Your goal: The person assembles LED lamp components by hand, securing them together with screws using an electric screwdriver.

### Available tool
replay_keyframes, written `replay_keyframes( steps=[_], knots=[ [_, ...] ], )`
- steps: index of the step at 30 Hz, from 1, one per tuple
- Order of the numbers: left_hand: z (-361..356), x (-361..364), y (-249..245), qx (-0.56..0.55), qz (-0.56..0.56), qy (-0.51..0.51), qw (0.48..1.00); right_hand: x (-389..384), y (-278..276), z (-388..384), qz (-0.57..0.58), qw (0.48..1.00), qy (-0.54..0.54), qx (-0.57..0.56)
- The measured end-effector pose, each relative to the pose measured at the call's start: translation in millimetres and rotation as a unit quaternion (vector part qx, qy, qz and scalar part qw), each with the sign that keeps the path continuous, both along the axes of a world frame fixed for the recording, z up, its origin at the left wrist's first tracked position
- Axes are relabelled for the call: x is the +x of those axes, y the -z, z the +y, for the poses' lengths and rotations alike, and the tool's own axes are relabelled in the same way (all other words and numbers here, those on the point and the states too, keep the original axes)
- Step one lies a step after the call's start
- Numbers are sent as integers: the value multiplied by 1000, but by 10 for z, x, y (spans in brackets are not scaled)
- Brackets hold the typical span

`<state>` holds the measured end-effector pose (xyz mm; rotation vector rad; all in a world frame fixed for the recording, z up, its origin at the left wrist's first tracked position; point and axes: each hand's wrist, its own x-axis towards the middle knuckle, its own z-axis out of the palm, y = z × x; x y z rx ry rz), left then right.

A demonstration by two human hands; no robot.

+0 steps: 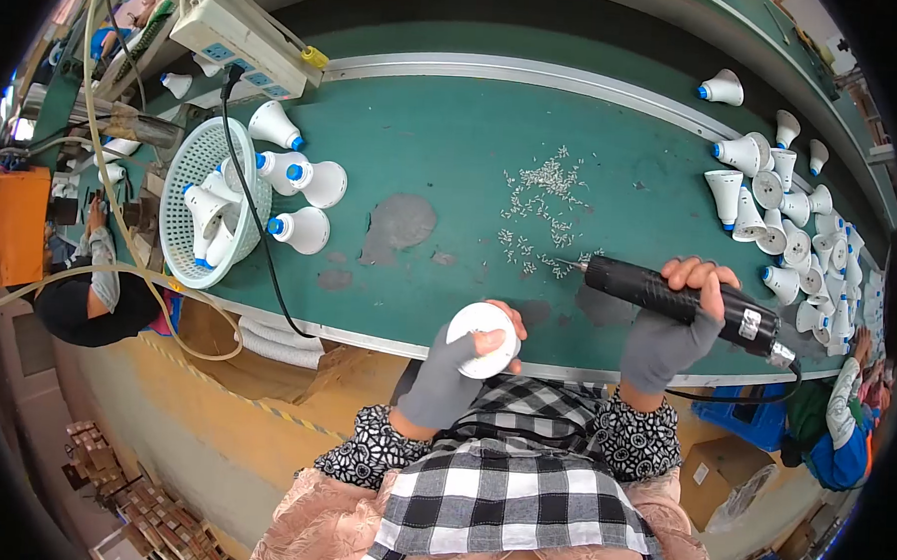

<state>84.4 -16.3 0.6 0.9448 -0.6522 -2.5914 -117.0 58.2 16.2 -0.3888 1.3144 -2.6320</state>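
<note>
My left hand [444, 380], in a grey fingerless glove, is closed around a white lamp housing [482, 340] at the table's front edge, its round face turned up and my thumb lying on it. In my right hand [671, 340], gloved the same way, is a black electric screwdriver [668, 295], held level with its bit pointing left. The bit's tip is at the lower edge of a scatter of small screws [548, 179] on the green table [455, 130]. Whether a screw sits on the tip is too small to tell.
A pale basket [175, 233] of white housings stands at the left, with several loose housings [323, 183] beside it. Many more housings [795, 245] crowd the right end. A black cable [257, 197] hangs from a power strip [234, 45]. Other people [82, 299] sit at both sides.
</note>
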Motion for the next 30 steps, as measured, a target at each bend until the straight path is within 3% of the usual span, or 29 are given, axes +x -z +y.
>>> replay_keyframes(
  steps=[4, 25, 28, 30],
  knots=[
    [14, -40, -133, -143, -125, 31, 981, 21, 71, -189, -8, 1000, 11, 22],
    [-78, -39, -50, -106, -146, 11, 984, 0, 171, -323, -41, 998, 10, 56],
    [-105, -73, -21, -267, -136, 35, 953, -77, 103, -190, -72, 997, -9, 21],
    [-151, -99, 35, -427, -139, 65, 891, -114, 32, -131, -131, 991, 2, 5]
  ],
)
